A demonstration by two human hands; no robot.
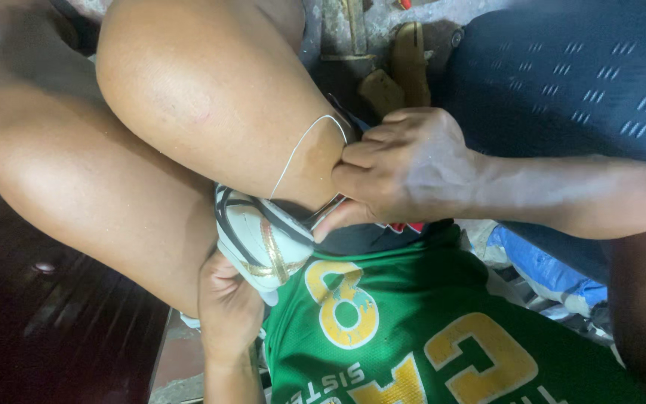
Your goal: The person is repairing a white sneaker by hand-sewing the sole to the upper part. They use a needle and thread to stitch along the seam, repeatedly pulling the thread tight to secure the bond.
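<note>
Your left hand [229, 310] cups the white shoe with black and gold stripes [263, 239] from below, fingers curled shut around it, wedging it against your raised bare knee [211, 105] so it seems braced against the pull; your right hand [401, 164] is closed in a tight pinch at the shoe's upper edge, gripping the thin white thread [297, 150], which loops taut over the knee; the green jersey with yellow lettering [428, 337] lies beneath.
</note>
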